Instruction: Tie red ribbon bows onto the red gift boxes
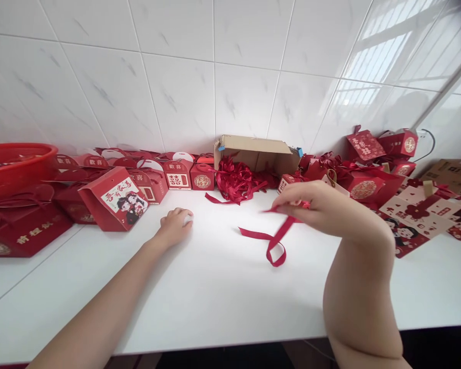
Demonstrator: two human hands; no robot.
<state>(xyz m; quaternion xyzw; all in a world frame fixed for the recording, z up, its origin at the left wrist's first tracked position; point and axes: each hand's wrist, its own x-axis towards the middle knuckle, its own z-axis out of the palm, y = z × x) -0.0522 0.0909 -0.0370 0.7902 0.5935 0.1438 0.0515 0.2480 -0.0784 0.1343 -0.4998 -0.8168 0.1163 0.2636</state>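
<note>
My right hand [307,205], right of centre, pinches a dark red ribbon [281,231] above the white table. The ribbon hangs down, curls into a loop on the tabletop, and one end points left. My left hand [176,225] rests on the table left of centre, its fingers curled round a small whitish thing [188,219] that is too hidden to name. Behind the hands, a heap of red ribbons [236,179] spills from an open cardboard box [259,146] against the tiled wall.
Red gift boxes [177,177] line the wall at the left, with a larger printed one [117,200] in front. A red basin [19,169] stands far left. More decorated boxes [415,220] crowd the right. The table's front edge [223,347] runs below.
</note>
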